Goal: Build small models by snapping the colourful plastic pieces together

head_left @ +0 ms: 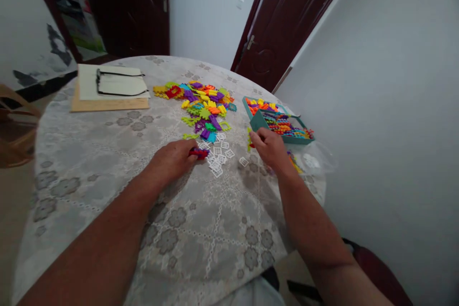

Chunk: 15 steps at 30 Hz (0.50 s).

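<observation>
My left hand [176, 158] is closed on red and purple plastic building pieces [199, 153], low over the tablecloth. Small white window-shaped pieces [216, 162] lie scattered just to its right. Beyond them spreads a heap of colourful plastic building pieces [206, 105]. In front of the teal box [255, 123], my right hand [268, 147] is closed around pieces whose yellow-green and red edges [250, 141] show past its fingers; the rest of them is hidden.
The box holds rows of sorted pieces. A clear plastic bag [319, 158] lies right of my right hand. At the back left, black-framed glasses [122, 93] rest on paper and a board [107, 104]. A patterned cloth [215, 220] covers the round table.
</observation>
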Each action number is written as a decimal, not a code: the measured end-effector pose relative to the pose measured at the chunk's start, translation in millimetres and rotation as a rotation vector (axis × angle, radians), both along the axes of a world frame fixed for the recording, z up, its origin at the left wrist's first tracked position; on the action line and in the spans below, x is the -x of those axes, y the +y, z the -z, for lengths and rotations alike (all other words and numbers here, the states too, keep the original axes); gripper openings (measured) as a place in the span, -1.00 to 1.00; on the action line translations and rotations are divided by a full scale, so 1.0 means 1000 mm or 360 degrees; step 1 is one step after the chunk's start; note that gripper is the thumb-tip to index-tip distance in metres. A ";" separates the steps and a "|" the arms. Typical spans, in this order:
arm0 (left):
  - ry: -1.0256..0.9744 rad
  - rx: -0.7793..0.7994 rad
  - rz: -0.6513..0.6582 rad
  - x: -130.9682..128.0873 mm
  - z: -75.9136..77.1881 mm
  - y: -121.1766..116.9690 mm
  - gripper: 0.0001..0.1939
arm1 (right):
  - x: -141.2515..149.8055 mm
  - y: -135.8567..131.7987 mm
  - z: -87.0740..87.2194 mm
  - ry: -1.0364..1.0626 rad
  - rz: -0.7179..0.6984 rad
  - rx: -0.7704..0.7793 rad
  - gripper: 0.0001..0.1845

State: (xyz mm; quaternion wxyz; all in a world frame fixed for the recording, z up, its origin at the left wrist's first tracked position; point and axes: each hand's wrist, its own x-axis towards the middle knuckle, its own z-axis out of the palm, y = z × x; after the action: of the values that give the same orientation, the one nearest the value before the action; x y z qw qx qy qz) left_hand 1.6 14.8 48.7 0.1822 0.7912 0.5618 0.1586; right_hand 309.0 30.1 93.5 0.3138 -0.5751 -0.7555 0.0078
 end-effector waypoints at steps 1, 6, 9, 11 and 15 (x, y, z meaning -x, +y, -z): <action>0.0022 -0.0006 0.0001 0.000 0.001 0.001 -0.85 | -0.016 -0.007 -0.004 0.0012 0.0062 0.0052 -0.61; 0.0067 0.0040 -0.0016 0.000 0.001 0.003 -0.81 | -0.095 -0.027 0.001 0.0081 0.0349 0.0223 -0.76; 0.0087 0.0052 -0.0025 0.000 0.000 0.002 -0.79 | -0.126 -0.027 0.017 0.0130 0.0456 0.0289 -0.73; 0.0079 0.0044 -0.0013 0.001 0.001 0.003 -0.78 | -0.135 -0.026 0.027 0.0101 0.0507 0.0321 -0.67; 0.0070 0.0020 -0.0012 0.002 0.004 0.004 -0.77 | -0.129 -0.027 0.030 -0.0043 0.0600 0.0155 -0.59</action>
State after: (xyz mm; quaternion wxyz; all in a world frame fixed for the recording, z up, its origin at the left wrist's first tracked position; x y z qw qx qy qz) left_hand -0.9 18.5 44.7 0.1742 0.7913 0.5695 0.1385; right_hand 437.8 3.3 63.5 0.2712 -0.7210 -0.6372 -0.0222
